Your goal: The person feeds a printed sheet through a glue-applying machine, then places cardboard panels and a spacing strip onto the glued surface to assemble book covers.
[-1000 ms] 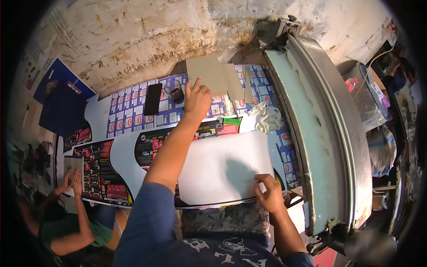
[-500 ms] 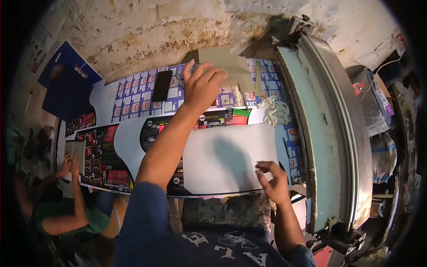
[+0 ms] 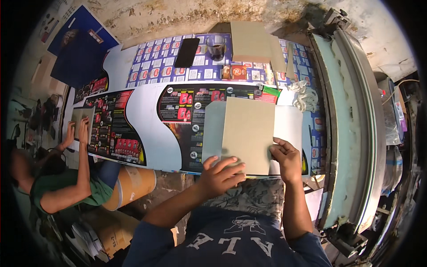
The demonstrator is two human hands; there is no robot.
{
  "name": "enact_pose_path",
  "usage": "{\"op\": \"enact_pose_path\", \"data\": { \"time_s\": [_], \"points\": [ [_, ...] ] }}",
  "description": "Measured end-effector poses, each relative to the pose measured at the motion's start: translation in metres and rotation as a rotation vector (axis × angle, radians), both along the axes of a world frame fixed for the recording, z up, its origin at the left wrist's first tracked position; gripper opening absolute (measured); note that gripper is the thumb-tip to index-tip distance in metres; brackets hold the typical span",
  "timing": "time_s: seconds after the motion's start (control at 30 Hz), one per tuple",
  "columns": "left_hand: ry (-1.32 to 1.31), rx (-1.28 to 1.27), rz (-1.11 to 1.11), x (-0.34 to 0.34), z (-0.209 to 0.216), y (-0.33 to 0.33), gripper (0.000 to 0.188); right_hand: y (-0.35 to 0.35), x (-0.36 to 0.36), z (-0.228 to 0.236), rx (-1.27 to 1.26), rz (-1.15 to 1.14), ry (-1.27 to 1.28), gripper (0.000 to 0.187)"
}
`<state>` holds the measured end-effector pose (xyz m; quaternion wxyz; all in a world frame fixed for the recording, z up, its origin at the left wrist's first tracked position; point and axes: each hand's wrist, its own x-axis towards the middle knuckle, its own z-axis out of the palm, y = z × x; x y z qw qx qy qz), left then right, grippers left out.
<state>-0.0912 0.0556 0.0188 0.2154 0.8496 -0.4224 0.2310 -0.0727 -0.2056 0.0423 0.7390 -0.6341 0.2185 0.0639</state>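
A beige cardboard piece [image 3: 249, 129] lies on a white sheet [image 3: 289, 127] at the front of the table. My left hand [image 3: 221, 175] rests with spread fingers at the board's lower left corner. At its right edge, my right hand [image 3: 287, 158] pinches the board between thumb and fingers. Beneath the white sheet lies a dark printed sheet [image 3: 178, 107] with red pictures and a curved white border. Behind, a stack of beige cardboard [image 3: 249, 42] stands near the wall.
A black phone [image 3: 187, 52] and a glass of dark liquid [image 3: 216, 46] stand at the back. White cloth [image 3: 304, 95] lies right of the sheet. A long metal-edged machine [image 3: 356, 129] borders the table's right. At left, a co-worker's hands [image 3: 79, 131] press another board.
My left hand has come from the cardboard stack to the front. A beige cardboard piece now lies on the white sheet, and my right hand has closed on its edge. The view has shifted.
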Motion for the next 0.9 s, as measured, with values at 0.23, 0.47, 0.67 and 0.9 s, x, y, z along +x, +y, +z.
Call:
{"op": "enact_pose_path", "data": {
  "time_s": [0.23, 0.47, 0.67, 0.9],
  "points": [
    [0.572, 0.081, 0.254, 0.068, -0.003, 0.086, 0.083, 0.034, 0.017, -0.013, -0.079, 0.109, 0.037, 0.039],
    [0.782, 0.259, 0.140, 0.090, 0.002, 0.100, 0.095, 0.049, 0.019, -0.028, -0.235, 0.132, 0.062, 0.041],
    [0.764, 0.323, 0.155, 0.090, -0.004, 0.097, 0.095, 0.049, 0.016, -0.036, -0.286, 0.133, 0.058, 0.040],
    [0.723, 0.309, 0.159, 0.089, -0.009, 0.100, 0.095, 0.053, 0.023, -0.012, -0.735, 0.297, -0.003, 0.042]
  ]
}}
